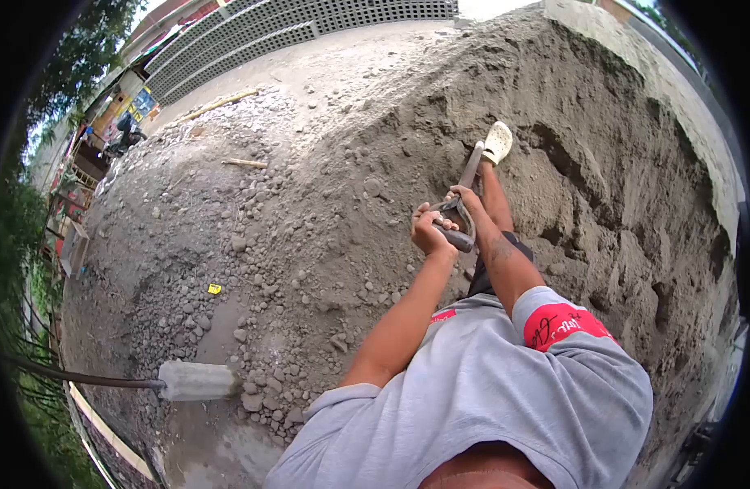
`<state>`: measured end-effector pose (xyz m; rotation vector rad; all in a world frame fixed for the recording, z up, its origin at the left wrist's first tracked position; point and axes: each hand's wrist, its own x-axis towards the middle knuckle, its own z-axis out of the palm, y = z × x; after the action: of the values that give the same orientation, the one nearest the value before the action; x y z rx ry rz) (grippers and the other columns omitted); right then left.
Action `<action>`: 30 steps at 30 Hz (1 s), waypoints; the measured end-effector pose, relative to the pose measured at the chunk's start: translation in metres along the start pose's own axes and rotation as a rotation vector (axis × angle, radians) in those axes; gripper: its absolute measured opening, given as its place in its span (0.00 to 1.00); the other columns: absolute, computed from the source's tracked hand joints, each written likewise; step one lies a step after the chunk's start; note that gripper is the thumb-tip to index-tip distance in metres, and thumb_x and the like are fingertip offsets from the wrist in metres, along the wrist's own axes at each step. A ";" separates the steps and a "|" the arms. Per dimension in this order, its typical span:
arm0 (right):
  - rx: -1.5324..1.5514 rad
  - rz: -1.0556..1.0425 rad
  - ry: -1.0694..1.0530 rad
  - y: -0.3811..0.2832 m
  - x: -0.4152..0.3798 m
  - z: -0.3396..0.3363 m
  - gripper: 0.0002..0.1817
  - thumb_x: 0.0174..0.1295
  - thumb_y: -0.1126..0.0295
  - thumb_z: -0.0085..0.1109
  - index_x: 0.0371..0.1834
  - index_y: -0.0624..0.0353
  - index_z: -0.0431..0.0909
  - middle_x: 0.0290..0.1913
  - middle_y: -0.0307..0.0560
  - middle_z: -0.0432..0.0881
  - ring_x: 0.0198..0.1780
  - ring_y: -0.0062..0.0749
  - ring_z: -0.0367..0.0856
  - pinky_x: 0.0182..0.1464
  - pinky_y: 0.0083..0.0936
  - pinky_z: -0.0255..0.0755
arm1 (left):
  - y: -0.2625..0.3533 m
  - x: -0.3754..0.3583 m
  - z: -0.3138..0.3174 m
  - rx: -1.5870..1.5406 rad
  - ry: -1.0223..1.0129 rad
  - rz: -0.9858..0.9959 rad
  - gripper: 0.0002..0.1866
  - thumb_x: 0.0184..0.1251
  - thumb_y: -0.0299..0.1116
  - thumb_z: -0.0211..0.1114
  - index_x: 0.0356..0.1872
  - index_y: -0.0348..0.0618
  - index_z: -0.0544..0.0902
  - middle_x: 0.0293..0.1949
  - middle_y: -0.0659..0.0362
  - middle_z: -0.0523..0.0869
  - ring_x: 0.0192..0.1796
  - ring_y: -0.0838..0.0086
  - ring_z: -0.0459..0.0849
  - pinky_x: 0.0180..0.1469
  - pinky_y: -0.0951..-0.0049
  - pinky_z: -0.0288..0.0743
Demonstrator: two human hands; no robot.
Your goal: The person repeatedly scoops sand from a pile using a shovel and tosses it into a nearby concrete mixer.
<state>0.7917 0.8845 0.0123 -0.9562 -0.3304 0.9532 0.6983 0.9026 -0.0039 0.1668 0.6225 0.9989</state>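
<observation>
My left hand is closed round the crossbar of a shovel's D-shaped handle. Just beyond it, my right hand wraps the shovel where the shaft meets that handle. The shovel points away from me, and its far end lies against the sloping pile of grey-brown sand; I cannot make out the blade. My foot in a cream clog stands on the sand right beside the shovel's far end.
Gravel and loose stones cover the ground to the left. A concrete-like cylinder on a rod lies lower left, near a small yellow object. Sticks lie farther off. Stacked hollow blocks line the back.
</observation>
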 end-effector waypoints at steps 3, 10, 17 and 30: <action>-0.278 -0.381 0.077 -0.034 -0.046 0.032 0.23 0.60 0.55 0.50 0.49 0.62 0.65 0.26 0.40 0.74 0.21 0.25 0.71 0.26 0.26 0.70 | -0.007 0.004 -0.019 0.049 0.044 -0.030 0.18 0.44 0.22 0.50 0.41 0.46 0.68 0.19 0.62 0.67 0.14 0.76 0.65 0.18 0.70 0.64; -0.504 0.383 0.184 0.034 -0.066 -0.061 0.30 0.61 0.45 0.45 0.52 0.62 0.67 0.48 0.50 0.74 0.40 0.33 0.75 0.41 0.25 0.72 | 0.006 0.017 -0.032 0.159 0.141 -0.163 0.08 0.47 0.24 0.56 0.30 0.37 0.69 0.21 0.57 0.71 0.18 0.71 0.71 0.23 0.67 0.70; -0.549 0.455 0.366 0.080 -0.206 -0.219 0.31 0.61 0.51 0.49 0.62 0.61 0.59 0.47 0.53 0.74 0.39 0.37 0.77 0.38 0.30 0.75 | -0.002 0.003 -0.071 0.243 0.070 -0.315 0.12 0.50 0.28 0.60 0.35 0.39 0.70 0.27 0.54 0.74 0.29 0.63 0.78 0.33 0.60 0.78; -1.469 0.538 0.283 0.137 -0.673 -0.440 0.17 0.62 0.60 0.49 0.45 0.63 0.69 0.30 0.51 0.77 0.23 0.36 0.74 0.22 0.34 0.69 | -0.149 -0.125 -0.111 -0.082 0.435 -0.242 0.10 0.53 0.31 0.59 0.32 0.40 0.68 0.20 0.58 0.69 0.19 0.69 0.69 0.23 0.66 0.68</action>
<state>0.6089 0.1318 -0.2443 -2.5923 -0.5496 0.9617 0.6973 0.7025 -0.1032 -0.2011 0.9713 0.8271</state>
